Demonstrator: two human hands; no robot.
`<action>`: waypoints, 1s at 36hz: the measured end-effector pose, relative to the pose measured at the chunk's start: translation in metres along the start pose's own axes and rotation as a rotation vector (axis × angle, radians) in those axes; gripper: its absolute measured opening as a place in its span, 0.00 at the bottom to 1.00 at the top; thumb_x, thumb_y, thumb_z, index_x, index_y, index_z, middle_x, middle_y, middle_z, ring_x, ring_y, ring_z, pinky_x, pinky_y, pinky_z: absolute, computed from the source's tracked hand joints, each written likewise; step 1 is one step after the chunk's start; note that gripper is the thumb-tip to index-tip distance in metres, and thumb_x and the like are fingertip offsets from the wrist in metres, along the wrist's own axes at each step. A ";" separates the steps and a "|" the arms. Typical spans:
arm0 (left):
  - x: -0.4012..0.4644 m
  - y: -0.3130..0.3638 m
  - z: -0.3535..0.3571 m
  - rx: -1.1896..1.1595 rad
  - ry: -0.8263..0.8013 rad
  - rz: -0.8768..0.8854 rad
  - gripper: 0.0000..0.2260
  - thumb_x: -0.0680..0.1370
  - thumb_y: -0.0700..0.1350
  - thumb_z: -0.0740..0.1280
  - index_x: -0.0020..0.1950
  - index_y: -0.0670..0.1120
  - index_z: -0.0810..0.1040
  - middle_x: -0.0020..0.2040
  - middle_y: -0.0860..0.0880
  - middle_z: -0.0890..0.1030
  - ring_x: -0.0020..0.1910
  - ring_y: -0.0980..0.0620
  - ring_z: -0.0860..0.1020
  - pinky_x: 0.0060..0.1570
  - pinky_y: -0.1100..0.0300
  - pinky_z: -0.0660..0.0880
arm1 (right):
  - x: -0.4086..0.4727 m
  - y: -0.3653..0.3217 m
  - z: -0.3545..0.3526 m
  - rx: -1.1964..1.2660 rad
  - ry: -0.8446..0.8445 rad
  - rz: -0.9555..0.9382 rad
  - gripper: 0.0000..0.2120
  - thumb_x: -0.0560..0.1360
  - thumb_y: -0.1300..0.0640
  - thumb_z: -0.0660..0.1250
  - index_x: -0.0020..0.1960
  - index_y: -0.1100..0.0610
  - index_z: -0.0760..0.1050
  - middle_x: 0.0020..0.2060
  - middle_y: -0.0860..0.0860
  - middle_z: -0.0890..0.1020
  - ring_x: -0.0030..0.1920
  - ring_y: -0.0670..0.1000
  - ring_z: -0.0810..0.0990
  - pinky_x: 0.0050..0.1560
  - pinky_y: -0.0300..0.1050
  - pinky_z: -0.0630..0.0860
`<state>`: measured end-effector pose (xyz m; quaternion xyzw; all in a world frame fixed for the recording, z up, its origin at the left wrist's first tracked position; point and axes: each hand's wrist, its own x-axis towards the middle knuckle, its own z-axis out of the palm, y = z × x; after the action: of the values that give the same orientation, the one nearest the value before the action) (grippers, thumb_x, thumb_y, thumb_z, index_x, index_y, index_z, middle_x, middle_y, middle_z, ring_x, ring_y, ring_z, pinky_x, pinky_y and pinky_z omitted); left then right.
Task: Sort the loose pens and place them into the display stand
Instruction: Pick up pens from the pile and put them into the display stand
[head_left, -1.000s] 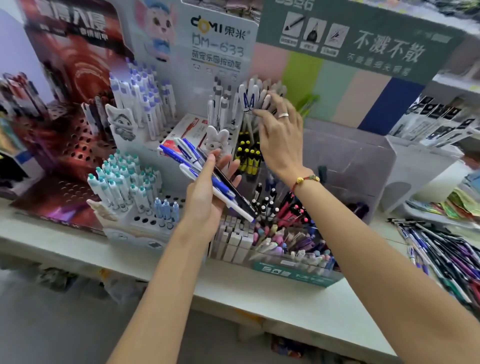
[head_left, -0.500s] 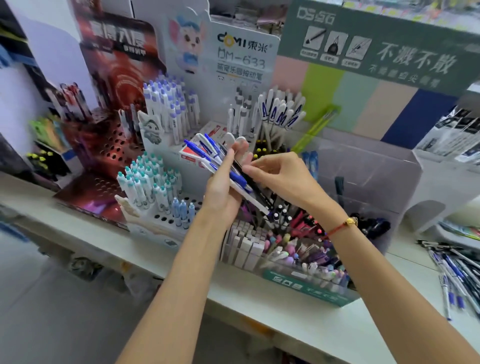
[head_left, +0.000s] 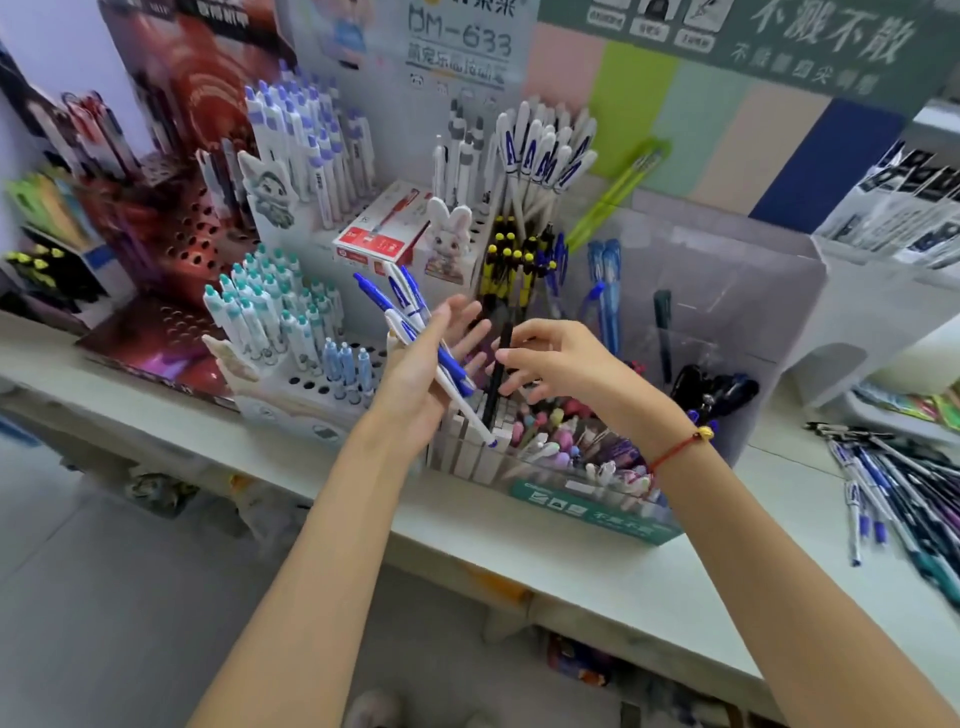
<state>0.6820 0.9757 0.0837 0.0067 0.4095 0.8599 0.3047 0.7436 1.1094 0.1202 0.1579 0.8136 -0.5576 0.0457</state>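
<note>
Far left, a red stand (head_left: 171, 234) with mostly unfilled holes; right of it a white tiered stand (head_left: 311, 384) carrying teal-capped pens (head_left: 260, 312) on the near tier and purple-capped pens (head_left: 311, 135) on the far tier. Left hand (head_left: 415, 374), palm up with fingers loosely spread, cradles a small fan of blue-and-white pens (head_left: 410, 322); they lie across the palm, whether the thumb pins them cannot be told. Right hand (head_left: 550, 358), just beside the left, pinches a black pen (head_left: 496, 374) near its upper end between thumb and curled fingers, the pen hanging roughly upright above the clear bin (head_left: 597, 499) of mixed pens. Matching blue-and-white pens stand in the far display stand (head_left: 540, 156). Judged handling: pens are light, stiff, smooth plastic, apt to roll or slide from an open palm; best taken mid-barrel or at the clip, one at a time, tip downward. Surface: a pale shelf (head_left: 597, 577), flat and hard. At far right a loose heap of pens (head_left: 904, 488) lies on it, not yet sorted. Room: a shop aisle with grey floor below and printed display cards behind the stands; motion blur softens detail
</note>
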 end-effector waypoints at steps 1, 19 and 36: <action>0.000 0.000 -0.004 0.010 0.002 -0.005 0.08 0.82 0.46 0.59 0.53 0.48 0.77 0.48 0.53 0.83 0.48 0.55 0.82 0.55 0.56 0.77 | -0.001 0.001 0.001 0.033 0.011 0.012 0.08 0.77 0.62 0.67 0.55 0.61 0.73 0.42 0.52 0.82 0.31 0.44 0.82 0.29 0.35 0.76; 0.004 -0.004 -0.024 0.132 0.014 -0.162 0.10 0.82 0.49 0.58 0.42 0.47 0.67 0.26 0.55 0.65 0.21 0.60 0.61 0.20 0.68 0.62 | -0.039 0.044 0.016 0.272 0.569 0.161 0.13 0.78 0.68 0.54 0.62 0.63 0.68 0.31 0.53 0.75 0.20 0.44 0.65 0.21 0.34 0.61; 0.012 -0.022 0.009 0.287 -0.248 -0.188 0.12 0.82 0.50 0.58 0.57 0.47 0.78 0.34 0.54 0.78 0.29 0.59 0.76 0.33 0.64 0.78 | -0.098 0.061 -0.034 0.248 1.301 -0.175 0.06 0.76 0.63 0.68 0.47 0.53 0.73 0.40 0.51 0.82 0.35 0.45 0.82 0.35 0.35 0.75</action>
<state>0.6857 0.9985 0.0713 0.1176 0.4858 0.7533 0.4275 0.8584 1.1413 0.1026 0.3997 0.6149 -0.4399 -0.5183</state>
